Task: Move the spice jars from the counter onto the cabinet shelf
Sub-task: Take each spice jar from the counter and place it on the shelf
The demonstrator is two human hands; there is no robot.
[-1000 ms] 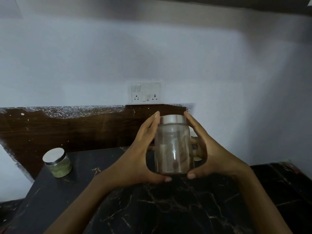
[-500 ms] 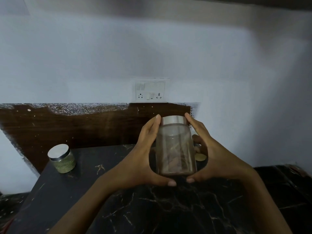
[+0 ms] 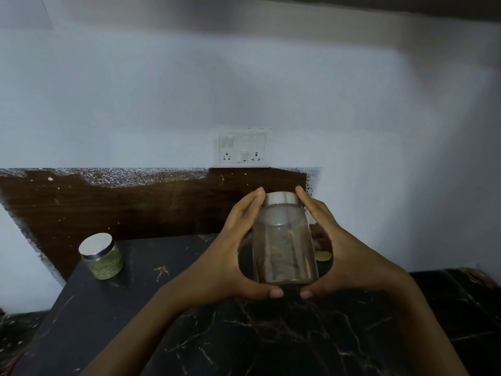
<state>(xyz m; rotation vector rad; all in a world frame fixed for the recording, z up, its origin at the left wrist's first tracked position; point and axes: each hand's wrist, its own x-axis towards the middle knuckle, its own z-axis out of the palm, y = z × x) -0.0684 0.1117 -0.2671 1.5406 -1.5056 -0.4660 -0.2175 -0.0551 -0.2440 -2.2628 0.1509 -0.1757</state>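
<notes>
A tall clear jar (image 3: 284, 245) with a metal lid and brown sticks inside is held upright above the black marble counter (image 3: 244, 335). My left hand (image 3: 230, 256) grips its left side and my right hand (image 3: 341, 256) grips its right side, thumbs under the base, fingertips up at the lid. A short jar (image 3: 101, 256) of green spice with a silver lid stands on the counter at the far left. The cabinet shelf is not in view.
A switch-and-socket plate (image 3: 244, 147) sits on the white wall above a brown backsplash (image 3: 135, 204). A small round tan object (image 3: 324, 256) lies on the counter behind the held jar. The counter's left edge drops off near the short jar.
The view has shifted slightly, so the short jar and socket plate sit further right. Both hands still hold the tall jar in about the same place.
</notes>
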